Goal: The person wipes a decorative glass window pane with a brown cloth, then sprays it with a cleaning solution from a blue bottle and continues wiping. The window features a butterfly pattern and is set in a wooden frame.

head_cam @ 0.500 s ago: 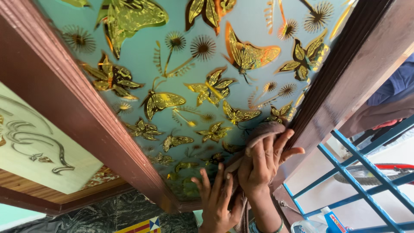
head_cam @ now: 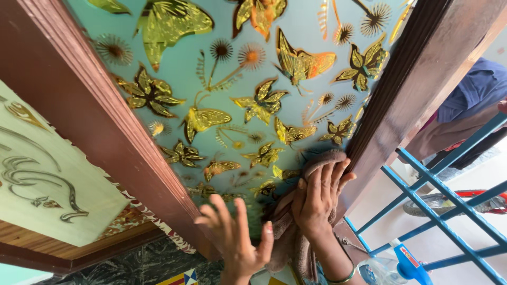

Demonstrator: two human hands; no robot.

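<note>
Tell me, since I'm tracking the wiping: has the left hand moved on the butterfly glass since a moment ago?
Yes. The left hand has shifted left, away from the cloth, toward the brown wooden frame.

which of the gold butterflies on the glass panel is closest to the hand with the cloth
The small gold butterfly just left of the cloth under the right hand. It nearly touches the cloth's edge low on the panel; the other butterflies sit higher up or further left.
</note>
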